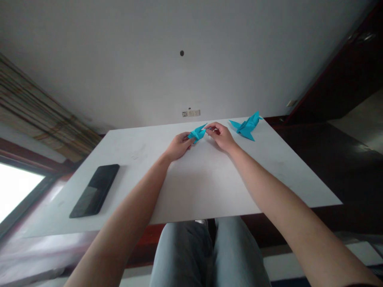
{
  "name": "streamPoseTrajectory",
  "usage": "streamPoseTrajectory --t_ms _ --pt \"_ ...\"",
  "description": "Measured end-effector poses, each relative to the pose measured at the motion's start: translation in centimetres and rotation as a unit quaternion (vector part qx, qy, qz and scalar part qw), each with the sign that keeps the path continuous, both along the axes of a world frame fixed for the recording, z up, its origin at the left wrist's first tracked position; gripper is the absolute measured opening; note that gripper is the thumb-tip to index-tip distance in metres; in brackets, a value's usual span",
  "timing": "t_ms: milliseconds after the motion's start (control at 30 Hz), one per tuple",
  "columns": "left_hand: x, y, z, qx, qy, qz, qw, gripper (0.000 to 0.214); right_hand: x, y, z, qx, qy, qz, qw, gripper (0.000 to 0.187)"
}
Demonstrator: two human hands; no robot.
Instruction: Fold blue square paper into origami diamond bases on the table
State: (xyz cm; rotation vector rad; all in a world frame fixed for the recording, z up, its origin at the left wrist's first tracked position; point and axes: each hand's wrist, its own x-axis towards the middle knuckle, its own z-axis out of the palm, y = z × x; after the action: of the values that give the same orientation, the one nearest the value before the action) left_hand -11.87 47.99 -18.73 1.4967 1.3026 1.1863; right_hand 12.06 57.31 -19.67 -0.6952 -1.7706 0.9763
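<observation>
A small blue folded paper piece (198, 133) sits between both my hands near the far middle of the white table (209, 179). My left hand (178, 146) pinches its left end with closed fingers. My right hand (220, 135) pinches its right tip, fingers curled together. A finished blue paper crane (247, 126) lies on the table just to the right of my right hand, apart from it.
A black phone (95, 190) lies flat at the table's left side. My knees in grey trousers (206, 255) show under the near edge. A white wall with a socket plate (190, 113) stands behind; a dark cabinet is at the right.
</observation>
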Motion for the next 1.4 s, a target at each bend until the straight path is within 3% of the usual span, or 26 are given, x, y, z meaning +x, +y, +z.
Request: streamPoseTrajectory --t_ms 167,467,667,867,1000,1300,1400 --pt "-0.3 0.2 -0.3 -0.005 -0.029 -0.024 0.999 0.038 0.0 -0.1 0.3 -0.036 0.005 -0.010 0.999 0.075" --pt "-0.1 0.4 -0.9 0.016 -0.038 -0.041 0.998 0.032 -0.1 -0.8 0.8 -0.075 0.009 0.037 0.996 0.074" --pt "0.0 0.5 -1.0 0.009 -0.026 -0.034 0.999 0.029 0.0 -0.6 0.5 -0.071 -0.029 0.032 0.997 0.073" --pt "0.4 0.3 -0.6 0.002 -0.015 -0.025 1.000 0.017 0.0 -0.3 0.7 -0.083 0.023 -0.003 0.996 0.076" --pt "0.4 0.3 -0.6 0.007 0.004 0.002 1.000 0.011 0.1 -0.3 0.6 -0.109 0.046 0.013 0.993 0.078" --pt "0.7 0.7 -1.3 0.006 -0.045 0.000 0.999 0.028 -0.1 -0.7 -0.6 -0.095 -0.070 0.089 0.989 0.123" --pt "1.0 0.8 -1.4 0.016 -0.049 0.018 0.998 0.030 0.1 -1.0 -0.2 -0.090 -0.108 0.113 0.984 0.123"
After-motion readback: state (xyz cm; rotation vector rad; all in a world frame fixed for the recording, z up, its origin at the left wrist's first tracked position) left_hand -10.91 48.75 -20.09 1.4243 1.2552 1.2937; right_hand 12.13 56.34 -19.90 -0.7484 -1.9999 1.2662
